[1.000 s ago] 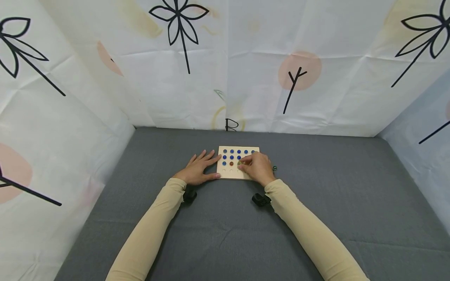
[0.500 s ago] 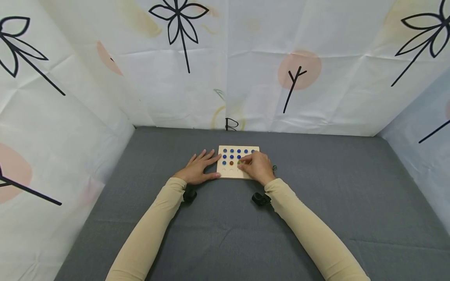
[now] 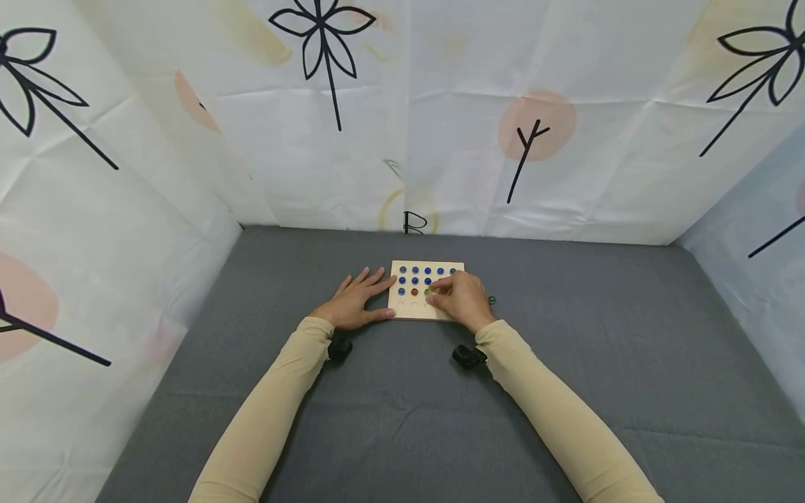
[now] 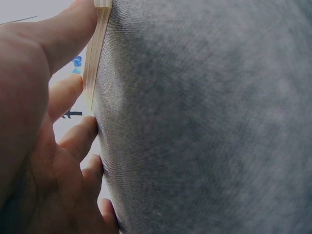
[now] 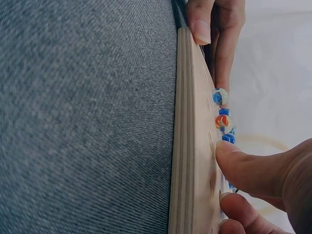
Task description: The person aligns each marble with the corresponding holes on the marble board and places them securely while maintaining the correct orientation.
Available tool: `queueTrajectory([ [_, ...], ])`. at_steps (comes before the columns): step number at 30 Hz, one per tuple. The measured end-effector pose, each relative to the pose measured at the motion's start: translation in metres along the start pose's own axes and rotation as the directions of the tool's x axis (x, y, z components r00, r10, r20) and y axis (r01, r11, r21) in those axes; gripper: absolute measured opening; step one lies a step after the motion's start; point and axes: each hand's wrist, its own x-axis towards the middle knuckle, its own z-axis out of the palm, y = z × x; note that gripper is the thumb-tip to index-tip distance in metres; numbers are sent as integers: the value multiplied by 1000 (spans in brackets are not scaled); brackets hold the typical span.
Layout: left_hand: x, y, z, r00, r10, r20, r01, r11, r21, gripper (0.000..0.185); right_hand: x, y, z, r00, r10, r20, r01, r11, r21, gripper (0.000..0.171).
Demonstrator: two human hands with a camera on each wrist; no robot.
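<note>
A pale wooden board (image 3: 407,312) with rows of shallow round hollows lies flat on the grey cloth. Blue marbles (image 3: 415,270) fill hollows in its far rows, and a bluish marble (image 5: 219,96) and an orange marble (image 3: 414,292) sit in the third row. My left hand (image 3: 353,307) is spread, thumb and forefinger touching the board's left edge. Over the board's right part, my right hand (image 3: 464,300) pinches a greenish marble (image 3: 427,292) at the third row, beside the orange one. Thumb and fingers mostly cover that marble, and the hand hides the board's right side.
A loose dark green marble (image 3: 492,300) lies on the cloth just right of my right hand. The grey-covered table (image 3: 402,412) is bounded by a white printed fabric wall (image 3: 459,161) behind and at both sides.
</note>
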Motion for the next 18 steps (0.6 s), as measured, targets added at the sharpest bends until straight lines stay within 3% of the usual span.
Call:
queueTrajectory([
  [9,0,1,0,1000,-4,3,4,1000,3,80,-5,3,-4,1000,-14,-2,14,999,48,24],
  [18,-2,2,-1,1000,6,-8,-6,1000,5,80,-12,3,-12,999,-22,-27,23,999,34,24],
])
